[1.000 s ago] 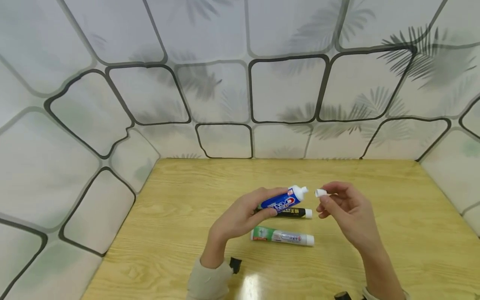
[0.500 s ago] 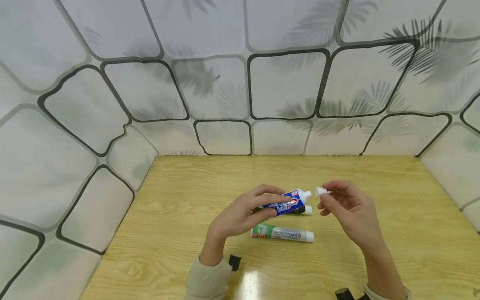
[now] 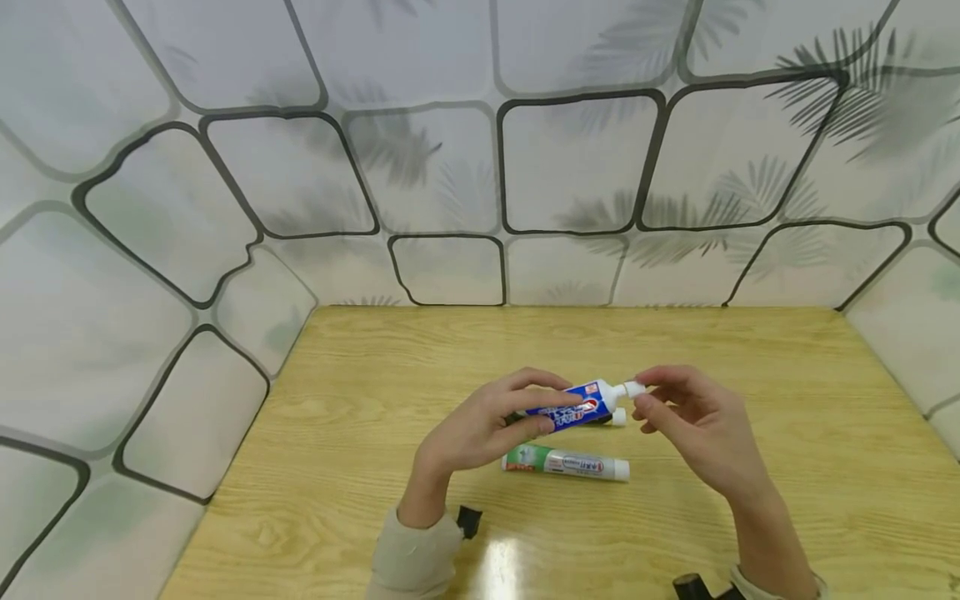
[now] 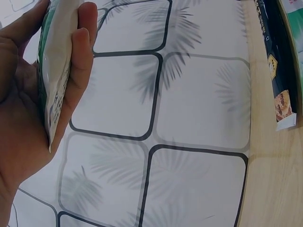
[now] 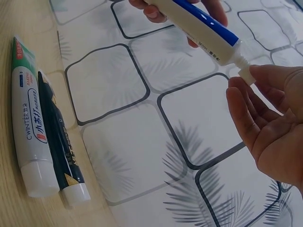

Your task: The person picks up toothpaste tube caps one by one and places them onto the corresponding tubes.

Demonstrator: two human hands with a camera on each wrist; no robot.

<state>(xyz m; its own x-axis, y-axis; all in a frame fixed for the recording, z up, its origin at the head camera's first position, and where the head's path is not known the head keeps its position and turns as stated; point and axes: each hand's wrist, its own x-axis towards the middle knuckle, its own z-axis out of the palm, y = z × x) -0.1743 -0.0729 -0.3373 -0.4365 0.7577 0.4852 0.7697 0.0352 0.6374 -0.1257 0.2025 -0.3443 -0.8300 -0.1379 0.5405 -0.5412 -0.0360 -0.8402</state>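
Note:
My left hand (image 3: pixel 480 421) grips a blue and white toothpaste tube (image 3: pixel 573 406) above the table, its nozzle pointing right. Between thumb and fingertips, my right hand (image 3: pixel 701 421) pinches a small white cap (image 3: pixel 634 389). In the right wrist view the cap (image 5: pixel 246 75) meets the end of the threaded nozzle (image 5: pixel 240 62), with some thread still showing. The left wrist view shows the tube's flat tail end (image 4: pixel 57 71) between thumb and fingers of the left hand (image 4: pixel 28 123); the nozzle is out of that view.
A green and white toothpaste tube (image 3: pixel 566 463) lies capped on the wooden table (image 3: pixel 337 433). Beside it lies a black tube (image 5: pixel 59 132) with a white cap, partly hidden behind the held tube in the head view. A patterned backdrop (image 3: pixel 442 192) rises behind the table.
The gap between cap and nozzle has closed; the cap now meets the nozzle. The held tube has shifted slightly right and lower, and the left fingers now lie further over its front.

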